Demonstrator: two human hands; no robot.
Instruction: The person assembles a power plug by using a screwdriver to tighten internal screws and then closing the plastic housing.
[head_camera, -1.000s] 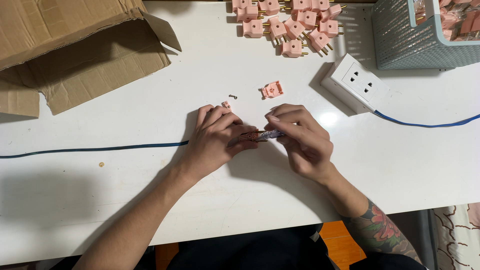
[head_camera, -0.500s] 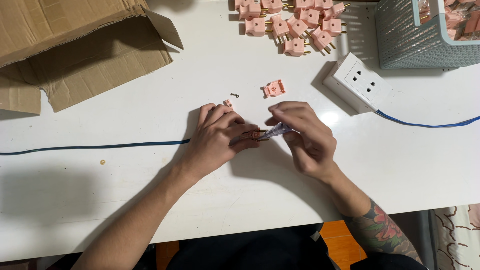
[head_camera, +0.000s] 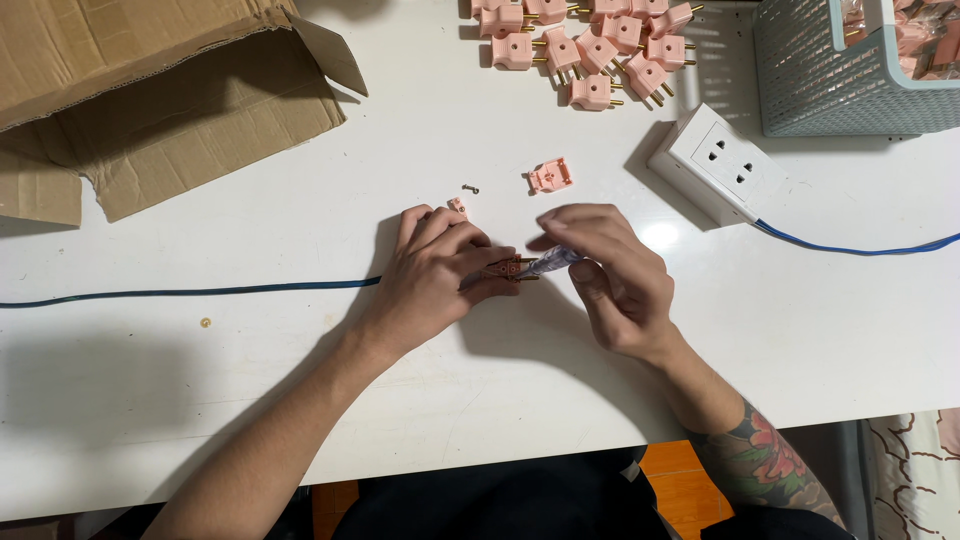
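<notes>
the open pink plug half (head_camera: 508, 268) sits on the white table (head_camera: 300, 420) between your hands, pinched in your left hand (head_camera: 435, 275). keep that pinch firm and low so the plug cannot twist. your right hand (head_camera: 610, 275) grasps a slim screwdriver (head_camera: 548, 263); hold its tip square into the plug. mind the loose screw (head_camera: 469, 188) and the cover piece (head_camera: 550, 176) just beyond.

The left hand (head_camera: 435, 270) is covering most of the pink plug part (head_camera: 508, 268); the right hand's fingers (head_camera: 590, 235) are hiding the tool's handle (head_camera: 550, 262), perhaps a screwdriver. The tabletop's far-right basket (head_camera: 840, 80) is running off frame.
</notes>
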